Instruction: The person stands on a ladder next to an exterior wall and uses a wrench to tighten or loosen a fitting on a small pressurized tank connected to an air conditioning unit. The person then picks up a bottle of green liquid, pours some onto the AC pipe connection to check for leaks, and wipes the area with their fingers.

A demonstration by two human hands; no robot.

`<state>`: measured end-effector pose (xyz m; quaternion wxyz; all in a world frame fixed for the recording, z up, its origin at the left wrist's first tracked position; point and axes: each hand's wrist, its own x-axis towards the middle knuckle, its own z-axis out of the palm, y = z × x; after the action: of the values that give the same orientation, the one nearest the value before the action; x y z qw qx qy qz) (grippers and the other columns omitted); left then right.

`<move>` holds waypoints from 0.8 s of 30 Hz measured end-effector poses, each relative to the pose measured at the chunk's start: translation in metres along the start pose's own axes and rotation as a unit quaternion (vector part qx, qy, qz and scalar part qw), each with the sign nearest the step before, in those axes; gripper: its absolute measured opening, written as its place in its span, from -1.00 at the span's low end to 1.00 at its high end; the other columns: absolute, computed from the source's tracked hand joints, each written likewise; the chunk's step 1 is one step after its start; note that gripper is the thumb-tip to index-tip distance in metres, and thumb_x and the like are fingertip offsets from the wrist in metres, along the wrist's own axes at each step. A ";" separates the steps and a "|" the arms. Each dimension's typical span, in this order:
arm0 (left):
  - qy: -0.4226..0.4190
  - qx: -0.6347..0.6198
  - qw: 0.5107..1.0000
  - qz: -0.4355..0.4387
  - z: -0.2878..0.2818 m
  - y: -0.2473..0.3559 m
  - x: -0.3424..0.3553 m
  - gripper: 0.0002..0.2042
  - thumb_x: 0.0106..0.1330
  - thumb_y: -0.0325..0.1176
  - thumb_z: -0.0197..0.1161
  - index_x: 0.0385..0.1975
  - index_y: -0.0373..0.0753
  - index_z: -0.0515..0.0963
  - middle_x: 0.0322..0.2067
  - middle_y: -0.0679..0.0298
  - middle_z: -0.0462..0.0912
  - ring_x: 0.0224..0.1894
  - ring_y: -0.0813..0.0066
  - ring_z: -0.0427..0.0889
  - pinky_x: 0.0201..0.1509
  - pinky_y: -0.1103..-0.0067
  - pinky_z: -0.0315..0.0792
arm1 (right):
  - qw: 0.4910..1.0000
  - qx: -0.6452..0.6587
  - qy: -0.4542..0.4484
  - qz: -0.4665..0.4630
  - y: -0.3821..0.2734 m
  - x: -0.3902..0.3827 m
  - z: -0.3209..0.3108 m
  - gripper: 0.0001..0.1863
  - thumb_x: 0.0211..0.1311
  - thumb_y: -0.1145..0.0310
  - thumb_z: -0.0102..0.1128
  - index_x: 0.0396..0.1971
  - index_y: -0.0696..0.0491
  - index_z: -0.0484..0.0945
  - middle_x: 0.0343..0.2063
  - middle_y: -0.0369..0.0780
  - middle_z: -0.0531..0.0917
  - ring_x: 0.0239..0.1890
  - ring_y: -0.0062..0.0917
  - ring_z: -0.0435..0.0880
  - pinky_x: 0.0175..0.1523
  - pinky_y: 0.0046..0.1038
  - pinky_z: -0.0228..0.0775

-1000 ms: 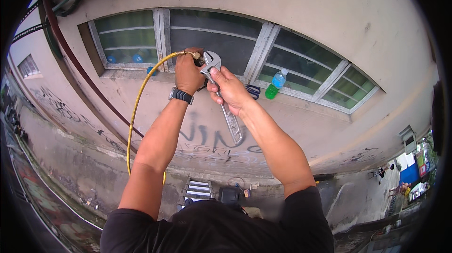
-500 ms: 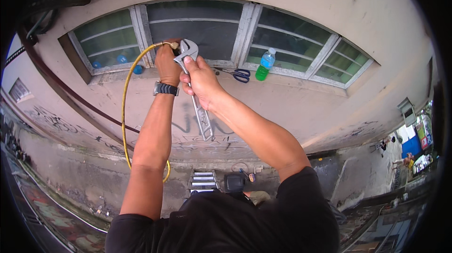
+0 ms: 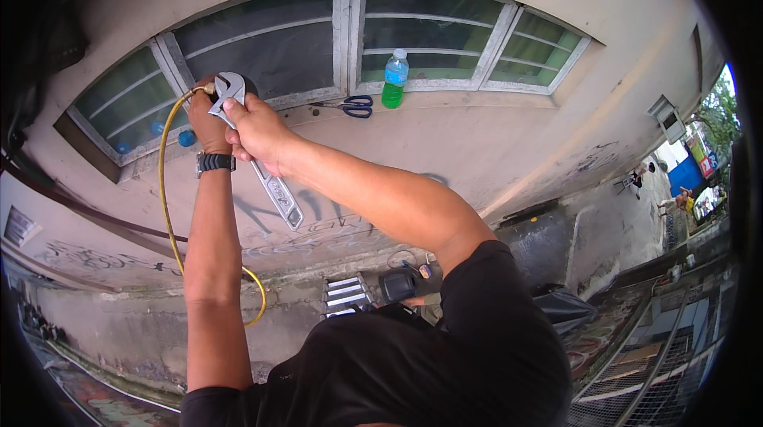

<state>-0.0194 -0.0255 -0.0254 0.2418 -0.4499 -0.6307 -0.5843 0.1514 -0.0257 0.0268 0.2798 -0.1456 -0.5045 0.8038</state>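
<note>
My right hand point(image 3: 258, 131) is wrapped around the handle of a silver adjustable wrench point(image 3: 278, 196), whose jaw end points up toward the window. Close beside it, my left hand point(image 3: 208, 126) is closed, with a black-banded watch on the wrist. A yellow hose point(image 3: 164, 180) ends in a brass fitting point(image 3: 209, 88) right at the left fingers. What those fingers grip is hidden behind the wrench head and my right hand. Part of a dark object shows behind the right fingers. The hose loops down past my left forearm.
On the window ledge stand a bottle of green liquid point(image 3: 394, 81), dark-blue-handled scissors point(image 3: 358, 106) and a blue round object point(image 3: 187, 138). A ladder point(image 3: 346, 292) and a black container point(image 3: 397, 285) are below me. Framed windows point(image 3: 350, 37) line the wall; farther right are people outdoors.
The view has swung, so the window, bottle and scissors sit farther left. Both hands keep together at the hose end, and the wrench handle now slants more to the right.
</note>
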 end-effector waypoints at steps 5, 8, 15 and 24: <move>0.010 0.039 0.998 0.039 0.003 0.014 0.002 -0.60 0.08 -0.32 0.47 -0.04 -0.24 0.65 -0.12 0.06 0.76 -0.06 -0.01 0.75 0.03 0.30 0.60 | 0.979 -0.173 -0.101 -0.023 -0.036 0.011 -0.033 -0.66 0.60 0.15 0.10 -0.12 0.19 0.44 -0.54 -0.28 0.48 -0.70 -0.64 0.37 -0.64 -0.46 0.17; -0.013 0.063 0.998 0.019 0.018 0.027 0.001 -0.60 0.08 -0.32 0.47 -0.05 -0.24 0.65 -0.13 0.10 0.75 -0.04 0.01 0.73 0.06 0.29 0.57 | 0.979 -0.175 -0.098 -0.020 -0.052 0.002 -0.055 -0.65 0.55 0.13 0.20 -0.17 0.16 0.46 -0.58 -0.31 0.47 -0.72 -0.66 0.38 -0.65 -0.50 0.19; -0.002 0.089 0.996 0.023 0.044 0.050 0.000 -0.63 0.18 -0.08 0.56 -0.21 -0.24 0.70 -0.20 0.11 0.76 -0.05 0.03 0.71 0.06 0.30 0.54 | 0.918 -0.379 -0.018 -0.116 -0.135 -0.026 -0.107 -0.48 0.36 0.13 0.41 -0.03 0.22 0.37 -0.43 -0.09 0.64 -0.57 -0.47 0.63 -0.49 -0.38 0.47; 0.015 0.060 0.996 -0.068 0.033 0.039 0.029 -0.58 0.23 -0.03 0.54 -0.19 -0.29 0.73 -0.26 0.11 0.82 -0.16 0.23 0.80 0.02 0.44 0.58 | 0.573 -0.800 -0.011 0.179 -0.139 -0.067 -0.397 -0.33 0.19 0.17 0.53 0.19 0.06 0.37 0.02 0.05 0.70 0.15 0.00 0.65 0.15 -0.09 0.49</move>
<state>0.0075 0.0112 0.0125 0.2371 -0.3817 -0.6904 -0.5670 0.4521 0.2708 -0.0306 -0.1058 -0.3883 -0.9090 0.1085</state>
